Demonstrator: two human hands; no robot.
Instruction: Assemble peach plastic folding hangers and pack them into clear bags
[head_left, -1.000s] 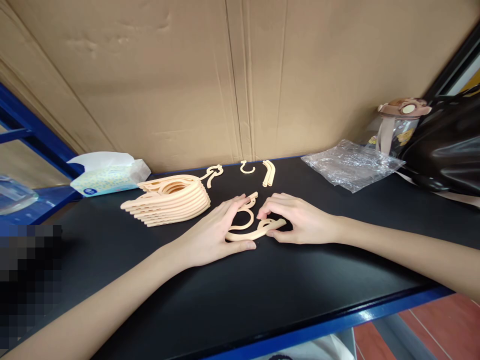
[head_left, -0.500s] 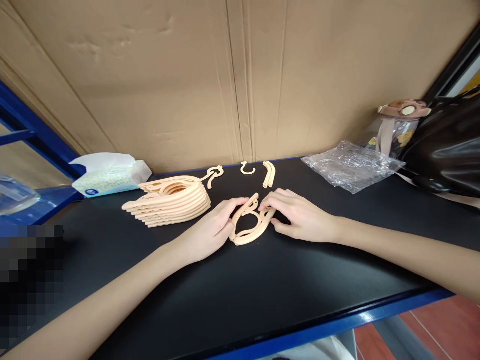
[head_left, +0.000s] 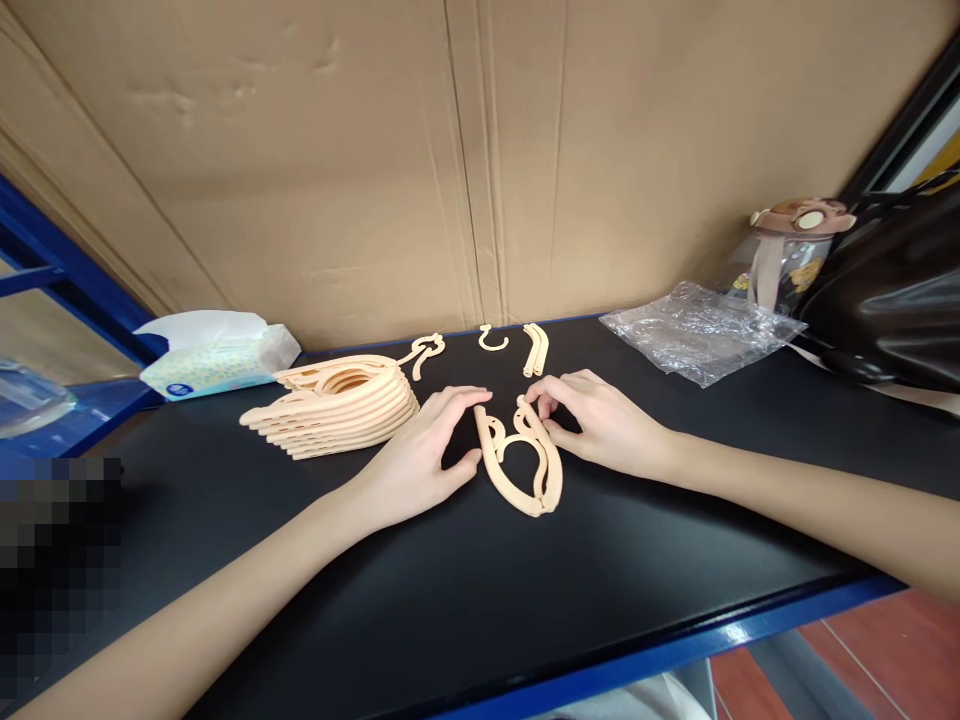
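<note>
A peach plastic folding hanger (head_left: 555, 485) lies folded on the black tabletop, its curved arms pointing away from me and its hook tucked between them. My right hand (head_left: 611, 430) grips its right arm near the far end, between thumb and bent fingers. At the left arm, my left hand (head_left: 439, 445) is open, thumb and fingers apart, its fingertips close to the hanger; I cannot tell whether they touch it. Left of that hand sits a stack of matching folded hangers (head_left: 337, 420).
Behind the hands lie a loose hook (head_left: 493, 343), two curved hanger arms (head_left: 534, 350) and a hook with a short piece (head_left: 427, 348). A tissue pack (head_left: 217, 365) stands left. Clear plastic wrap (head_left: 701, 330), a bottle (head_left: 787, 260) and a black bag (head_left: 892, 290) are right.
The hanger has turned and shifted slightly toward me and to the right, its ends now pointing away. My left hand has loosened from it, thumb and fingers spreading.
</note>
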